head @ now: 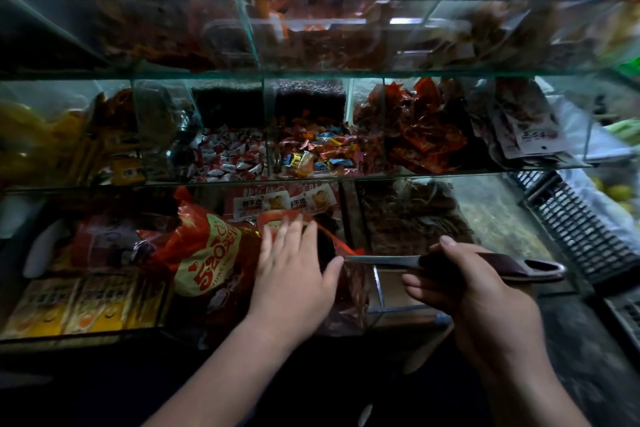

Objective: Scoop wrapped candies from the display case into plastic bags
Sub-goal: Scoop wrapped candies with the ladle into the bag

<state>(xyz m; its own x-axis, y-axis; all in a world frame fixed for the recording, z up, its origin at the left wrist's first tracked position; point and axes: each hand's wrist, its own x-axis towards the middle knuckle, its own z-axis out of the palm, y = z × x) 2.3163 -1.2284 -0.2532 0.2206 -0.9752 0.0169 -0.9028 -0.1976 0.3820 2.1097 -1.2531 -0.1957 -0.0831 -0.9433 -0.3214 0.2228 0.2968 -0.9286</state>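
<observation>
Judged to be the emptying half of a scoop cycle, not the digging half. Grips the metal scoop (pixel 381 261) by its dark handle in the right hand (pixel 485 291), at 4 o'clock in the view, fingers curled under and thumb laid along the top. Aims the steel shank toward 9 o'clock, into the dark mouth of a red plastic bag (pixel 351 288) in the lowest tier of the glass display case (pixel 433 173). Rests the left hand (pixel 294 270) at 6 o'clock on that bag's upper edge, fingers straight and fanned, thumb touching the shank, pinching nothing. Hides the scoop's bowl behind those fingers, so no telling whether loaded or already tipped out. Up at 12 o'clock from the hands, in two neighbouring compartments of the middle tier: red-and-white wrapped candies (pixel 232 158) and mixed-colour wrapped candies (pixel 311 152), heaped behind glass dividers, well apart from the bag. Just at 9 o'clock of the left hand, a fuller red bag printed 520 (pixel 207 253); at 8 o'clock, yellow boxes (pixel 86 305); at 3 o'clock, outside the case, a black slatted crate (pixel 581 236). Next, probably: roll the right wrist to spill the load, hold the bag mouth wide with the left, then draw the scoop out toward 3 o'clock and lift to 12 o'clock for another dip. Calls for clearing the glass shelf edge above on the way up, and for a firmer hold on the thin plastic, likely to fold shut under a flat palm.
</observation>
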